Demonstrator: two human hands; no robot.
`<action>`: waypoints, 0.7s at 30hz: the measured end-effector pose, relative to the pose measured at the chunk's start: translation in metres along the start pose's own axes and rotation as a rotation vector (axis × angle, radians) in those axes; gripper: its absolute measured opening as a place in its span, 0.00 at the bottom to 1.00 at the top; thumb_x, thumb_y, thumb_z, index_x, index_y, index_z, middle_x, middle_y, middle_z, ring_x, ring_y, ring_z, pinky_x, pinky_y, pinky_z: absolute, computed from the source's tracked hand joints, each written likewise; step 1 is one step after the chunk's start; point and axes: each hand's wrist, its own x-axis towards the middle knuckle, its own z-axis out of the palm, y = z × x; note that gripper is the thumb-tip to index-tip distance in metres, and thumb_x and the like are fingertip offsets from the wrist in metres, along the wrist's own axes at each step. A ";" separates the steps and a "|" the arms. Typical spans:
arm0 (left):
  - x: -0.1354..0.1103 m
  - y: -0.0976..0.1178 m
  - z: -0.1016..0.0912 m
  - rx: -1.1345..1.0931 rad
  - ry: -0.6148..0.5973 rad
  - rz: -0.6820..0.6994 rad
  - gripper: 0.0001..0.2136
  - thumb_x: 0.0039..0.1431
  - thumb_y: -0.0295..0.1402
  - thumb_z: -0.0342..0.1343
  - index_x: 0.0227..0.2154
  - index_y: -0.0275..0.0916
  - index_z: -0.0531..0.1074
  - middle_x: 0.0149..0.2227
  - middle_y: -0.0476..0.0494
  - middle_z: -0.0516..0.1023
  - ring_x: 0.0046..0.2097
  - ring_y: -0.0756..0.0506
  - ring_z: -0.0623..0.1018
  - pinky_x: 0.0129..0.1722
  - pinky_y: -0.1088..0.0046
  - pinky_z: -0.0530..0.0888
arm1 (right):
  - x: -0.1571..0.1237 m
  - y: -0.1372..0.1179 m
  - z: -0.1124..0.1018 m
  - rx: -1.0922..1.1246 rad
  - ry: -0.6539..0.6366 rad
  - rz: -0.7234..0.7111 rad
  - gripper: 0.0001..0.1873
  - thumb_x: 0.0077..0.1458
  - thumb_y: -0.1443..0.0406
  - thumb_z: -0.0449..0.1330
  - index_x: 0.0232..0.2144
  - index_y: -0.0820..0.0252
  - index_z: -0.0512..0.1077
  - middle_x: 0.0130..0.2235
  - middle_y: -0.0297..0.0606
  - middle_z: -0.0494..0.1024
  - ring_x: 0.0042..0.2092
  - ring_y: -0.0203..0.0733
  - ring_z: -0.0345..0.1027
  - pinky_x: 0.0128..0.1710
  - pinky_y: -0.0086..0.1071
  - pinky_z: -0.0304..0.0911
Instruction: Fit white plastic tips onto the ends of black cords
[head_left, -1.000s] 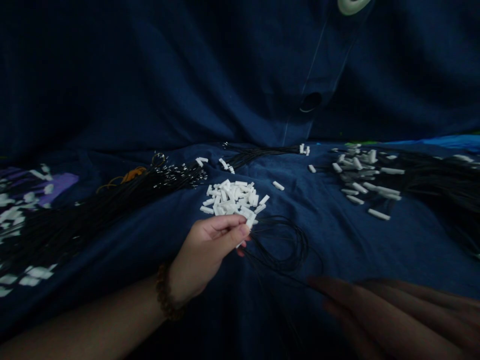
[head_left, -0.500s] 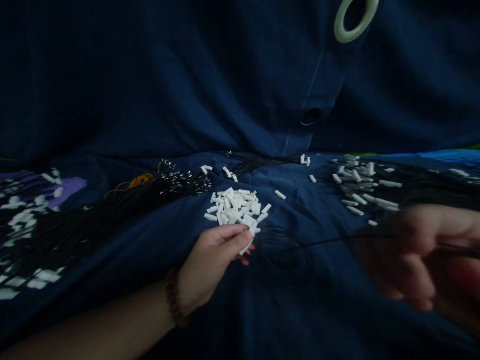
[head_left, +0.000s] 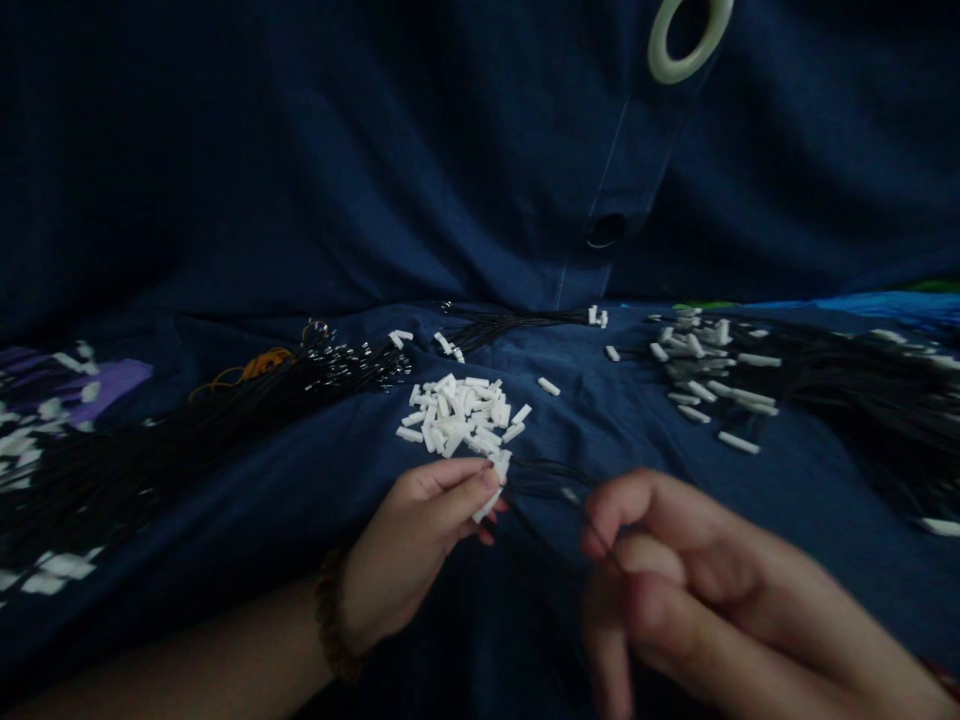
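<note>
Left hand with grip pinching a small white plastic connector, right hand with grip pressed together on a thin black cord, near a heap of white plastic connectors on dark blue cloth

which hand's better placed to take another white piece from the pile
Left, probably: the left hand sits right by the pile of white plastic pieces, though it already holds a white piece. The right hand lies farther off, at the black cords.

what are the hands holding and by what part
The left hand grips a white plastic piece at its middle, between thumb and fingertips; the right hand seems to pinch a thin black cord; blur hides where.
</note>
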 end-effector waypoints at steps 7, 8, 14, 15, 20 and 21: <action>-0.008 -0.003 0.005 -0.119 -0.042 -0.052 0.07 0.52 0.32 0.54 0.24 0.34 0.70 0.24 0.48 0.69 0.28 0.51 0.67 0.27 0.78 0.64 | 0.013 0.001 0.012 0.105 0.011 0.145 0.09 0.58 0.69 0.45 0.26 0.60 0.60 0.20 0.28 0.62 0.21 0.29 0.55 0.20 0.22 0.50; -0.009 -0.004 0.005 -0.120 -0.044 -0.058 0.06 0.52 0.31 0.54 0.24 0.34 0.70 0.24 0.48 0.69 0.28 0.52 0.68 0.27 0.78 0.64 | 0.012 0.003 0.012 0.088 0.015 0.133 0.08 0.57 0.69 0.46 0.26 0.60 0.60 0.20 0.28 0.62 0.21 0.28 0.55 0.21 0.22 0.50; -0.010 -0.004 0.004 -0.113 -0.053 -0.053 0.06 0.52 0.31 0.54 0.25 0.34 0.71 0.24 0.48 0.70 0.28 0.53 0.68 0.27 0.79 0.64 | 0.008 0.004 0.012 0.036 0.051 0.039 0.08 0.56 0.71 0.47 0.26 0.60 0.61 0.21 0.27 0.64 0.23 0.27 0.58 0.21 0.20 0.52; -0.009 -0.003 0.004 -0.113 -0.051 -0.048 0.06 0.52 0.31 0.54 0.25 0.34 0.71 0.24 0.48 0.70 0.28 0.53 0.68 0.27 0.79 0.64 | 0.008 0.004 0.013 0.028 0.058 0.037 0.08 0.56 0.71 0.47 0.25 0.60 0.61 0.21 0.27 0.64 0.22 0.27 0.58 0.21 0.20 0.52; -0.009 -0.003 0.003 -0.129 -0.059 -0.052 0.06 0.53 0.31 0.54 0.25 0.35 0.72 0.23 0.49 0.71 0.27 0.53 0.68 0.27 0.80 0.65 | 0.011 0.003 0.012 -0.003 0.083 0.034 0.09 0.55 0.71 0.48 0.24 0.61 0.61 0.21 0.28 0.64 0.23 0.27 0.59 0.20 0.20 0.52; -0.009 -0.003 0.002 -0.135 -0.060 -0.055 0.06 0.53 0.31 0.54 0.25 0.35 0.72 0.23 0.49 0.71 0.27 0.53 0.68 0.27 0.80 0.65 | 0.011 0.003 0.011 -0.007 0.087 0.027 0.09 0.55 0.72 0.48 0.24 0.61 0.62 0.21 0.28 0.64 0.23 0.27 0.59 0.20 0.20 0.52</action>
